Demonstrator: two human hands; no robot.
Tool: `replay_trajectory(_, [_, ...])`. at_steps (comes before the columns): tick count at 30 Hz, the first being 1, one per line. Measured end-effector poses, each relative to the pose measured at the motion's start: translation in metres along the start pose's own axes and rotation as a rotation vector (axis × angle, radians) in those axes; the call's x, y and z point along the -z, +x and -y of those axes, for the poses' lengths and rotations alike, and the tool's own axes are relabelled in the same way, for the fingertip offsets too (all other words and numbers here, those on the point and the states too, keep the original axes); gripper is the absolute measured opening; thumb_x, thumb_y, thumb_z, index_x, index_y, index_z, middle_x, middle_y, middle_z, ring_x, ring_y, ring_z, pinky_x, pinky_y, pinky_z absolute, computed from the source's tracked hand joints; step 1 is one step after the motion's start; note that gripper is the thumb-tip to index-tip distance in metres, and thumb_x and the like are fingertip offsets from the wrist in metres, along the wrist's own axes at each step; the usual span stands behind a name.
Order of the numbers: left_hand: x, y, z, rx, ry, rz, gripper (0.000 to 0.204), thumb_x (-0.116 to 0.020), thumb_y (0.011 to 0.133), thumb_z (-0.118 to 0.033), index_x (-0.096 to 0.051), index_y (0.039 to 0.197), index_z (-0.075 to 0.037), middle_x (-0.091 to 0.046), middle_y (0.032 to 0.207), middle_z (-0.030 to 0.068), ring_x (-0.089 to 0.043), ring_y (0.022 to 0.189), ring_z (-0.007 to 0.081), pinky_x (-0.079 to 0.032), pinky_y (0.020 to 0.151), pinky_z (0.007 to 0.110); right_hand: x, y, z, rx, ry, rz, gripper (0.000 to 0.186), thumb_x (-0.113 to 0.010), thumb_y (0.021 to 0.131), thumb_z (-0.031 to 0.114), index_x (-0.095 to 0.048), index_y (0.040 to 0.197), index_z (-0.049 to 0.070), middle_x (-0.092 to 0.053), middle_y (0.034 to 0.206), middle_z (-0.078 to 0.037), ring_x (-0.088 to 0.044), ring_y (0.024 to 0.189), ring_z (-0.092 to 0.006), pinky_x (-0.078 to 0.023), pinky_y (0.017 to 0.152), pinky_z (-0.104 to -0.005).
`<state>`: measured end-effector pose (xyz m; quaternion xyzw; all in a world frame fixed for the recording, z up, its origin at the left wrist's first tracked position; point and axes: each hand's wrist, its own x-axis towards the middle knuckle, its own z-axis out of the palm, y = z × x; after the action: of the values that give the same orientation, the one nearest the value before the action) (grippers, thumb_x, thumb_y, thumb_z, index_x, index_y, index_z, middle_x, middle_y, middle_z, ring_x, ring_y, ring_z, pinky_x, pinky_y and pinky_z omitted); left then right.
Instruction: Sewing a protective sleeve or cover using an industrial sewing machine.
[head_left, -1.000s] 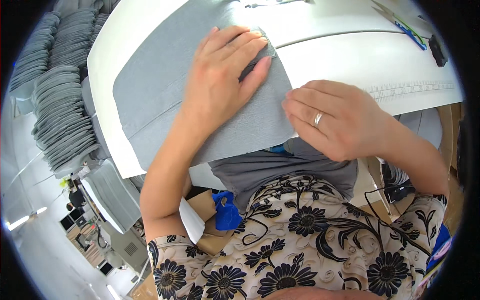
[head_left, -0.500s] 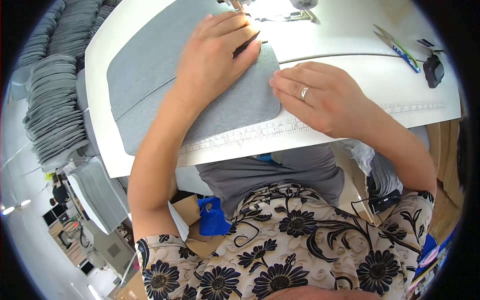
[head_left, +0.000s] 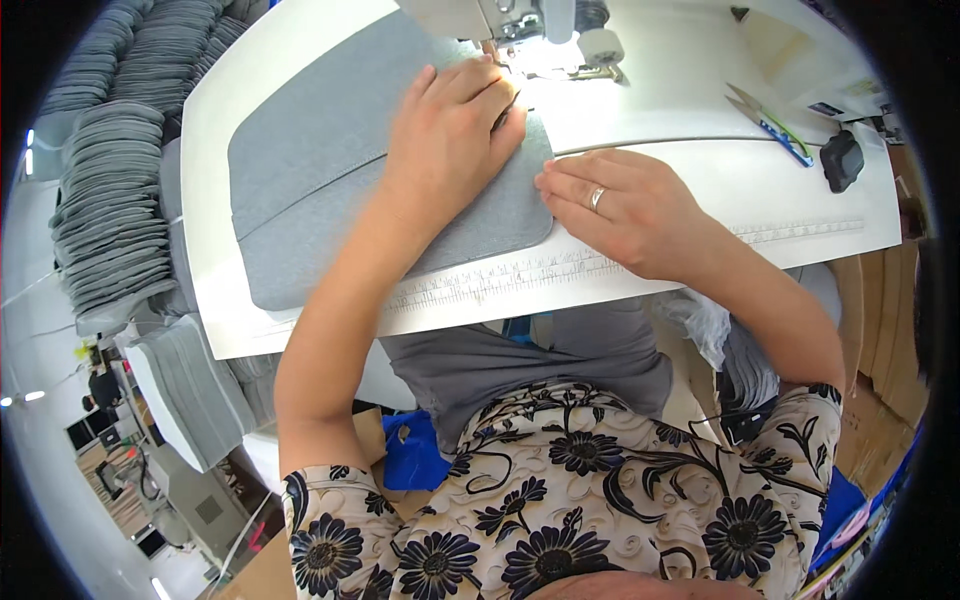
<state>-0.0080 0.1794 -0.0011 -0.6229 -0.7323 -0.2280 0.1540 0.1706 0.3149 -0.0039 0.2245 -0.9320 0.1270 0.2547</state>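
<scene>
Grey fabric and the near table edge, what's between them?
Head view: a ruler scale on the white tabletop lies between grey fabric and near table edge; the left forearm crosses there too.

One left hand (head_left: 452,135) at 12 o'clock and one right hand (head_left: 630,210) at 2 make two hands, with one ring (head_left: 597,198) on the right. One grey cloth (head_left: 310,165) at 10, one sewing machine (head_left: 500,18) at 12. Toward 2, one pair of scissors (head_left: 775,130), one small black object (head_left: 842,162). One blue sheet (head_left: 410,455) at 7, one clear plastic bag (head_left: 697,322) at 3. The piled grey pieces (head_left: 112,210) around 9 are too many to count.
</scene>
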Motion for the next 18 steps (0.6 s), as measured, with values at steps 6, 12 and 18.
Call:
replay_trajectory(6, [0.001, -0.002, 0.004, 0.115, -0.101, 0.033, 0.024, -0.067, 0.087, -0.022, -0.07, 0.102, -0.004, -0.067, 0.114, 0.0062, -0.064, 0.109, 0.0252, -0.041, 0.108, 0.05, -0.005, 0.001, 0.0, 0.0, -0.013, -0.042, 0.017, -0.062, 0.077, 0.009, -0.064, 0.09, -0.001, -0.07, 0.105, -0.012, -0.067, 0.102, -0.0255, -0.055, 0.09, -0.0361])
replay_trajectory(12, [0.002, 0.001, 0.011, 0.134, -0.141, 0.116, 0.028, -0.066, 0.088, -0.024, -0.069, 0.108, -0.004, -0.067, 0.12, 0.0088, -0.063, 0.111, 0.0277, -0.038, 0.11, 0.051, -0.007, 0.005, -0.001, 0.019, -0.049, -0.044, 0.017, -0.062, 0.076, 0.008, -0.065, 0.09, -0.001, -0.07, 0.104, -0.012, -0.067, 0.101, -0.0251, -0.055, 0.089, -0.0357])
replay_trajectory(18, [-0.003, 0.003, 0.015, 0.196, -0.137, 0.152, 0.031, -0.065, 0.089, -0.026, -0.069, 0.112, -0.005, -0.065, 0.128, 0.0128, -0.061, 0.118, 0.0296, -0.035, 0.113, 0.051, -0.013, 0.004, -0.005, 0.02, -0.061, -0.074, 0.016, -0.062, 0.077, 0.008, -0.065, 0.09, -0.001, -0.07, 0.104, -0.012, -0.068, 0.1, -0.0251, -0.055, 0.087, -0.0361])
